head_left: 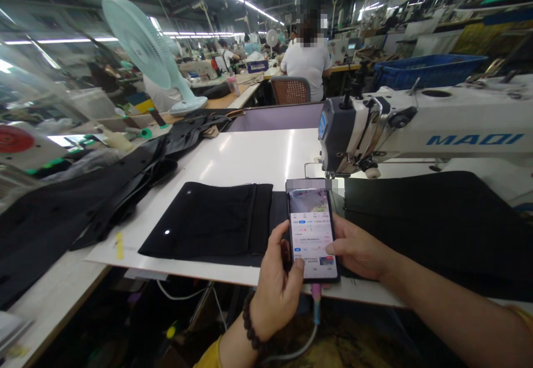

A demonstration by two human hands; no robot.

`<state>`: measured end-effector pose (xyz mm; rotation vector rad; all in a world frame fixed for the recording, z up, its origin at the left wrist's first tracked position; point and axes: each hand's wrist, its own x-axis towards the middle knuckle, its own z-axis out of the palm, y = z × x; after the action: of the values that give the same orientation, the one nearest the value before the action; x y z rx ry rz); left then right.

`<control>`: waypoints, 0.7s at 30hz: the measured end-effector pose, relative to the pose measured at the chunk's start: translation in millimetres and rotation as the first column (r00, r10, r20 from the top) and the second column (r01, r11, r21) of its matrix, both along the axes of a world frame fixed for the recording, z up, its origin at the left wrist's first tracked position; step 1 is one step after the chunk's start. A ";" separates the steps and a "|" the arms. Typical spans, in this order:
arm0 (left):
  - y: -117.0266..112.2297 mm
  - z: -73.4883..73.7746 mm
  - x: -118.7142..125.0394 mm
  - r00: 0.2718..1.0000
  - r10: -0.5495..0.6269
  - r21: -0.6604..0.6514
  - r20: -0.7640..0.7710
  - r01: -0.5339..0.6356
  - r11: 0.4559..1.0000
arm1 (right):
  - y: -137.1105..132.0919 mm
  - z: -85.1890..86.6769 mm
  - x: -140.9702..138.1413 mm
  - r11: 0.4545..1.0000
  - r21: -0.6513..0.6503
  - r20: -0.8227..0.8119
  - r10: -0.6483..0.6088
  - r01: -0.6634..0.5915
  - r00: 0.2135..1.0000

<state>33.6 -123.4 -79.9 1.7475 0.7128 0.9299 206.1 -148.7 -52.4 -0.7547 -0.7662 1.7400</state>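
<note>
A smartphone (310, 235) with a lit screen is held upright above the table's front edge. My left hand (278, 285), with a dark bead bracelet at the wrist, is closed around its left side, the thumb over the lower screen. My right hand (362, 248) grips the right edge, its thumb on the screen. A charging cable (317, 309) with a pink and blue plug hangs from the phone's bottom. Behind and left of the phone lies a black fabric piece (208, 218) with two shiny round spots. More black fabric (428, 223) spreads to the right.
A white sewing machine (400, 124) stands at the right on the white tabletop (245, 151). Black cloth (125, 190) is heaped at the left, below a pale blue fan (145, 46). Farther back are a seated person (306, 62) and a blue bin (425, 71).
</note>
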 end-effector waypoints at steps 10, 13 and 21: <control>-0.3 1.4 0.5 1.000 -0.027 -0.004 0.012 0.027 1.000 | -0.5 -8.7 -0.1 0.998 0.062 -0.005 -0.003 0.003 1.000; 0.0 0.7 0.3 1.000 -0.021 0.006 0.009 0.021 1.000 | -0.5 -12.4 0.0 0.997 0.076 0.015 -0.006 0.005 1.000; 0.1 -0.9 -1.2 1.000 -0.023 0.022 -0.014 0.023 0.999 | 1.4 -8.7 -1.5 0.998 0.047 0.023 -0.042 0.041 0.999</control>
<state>32.4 -123.3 -80.8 1.7800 0.6924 0.9143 204.5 -147.3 -61.1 -0.7562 -0.7994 1.6732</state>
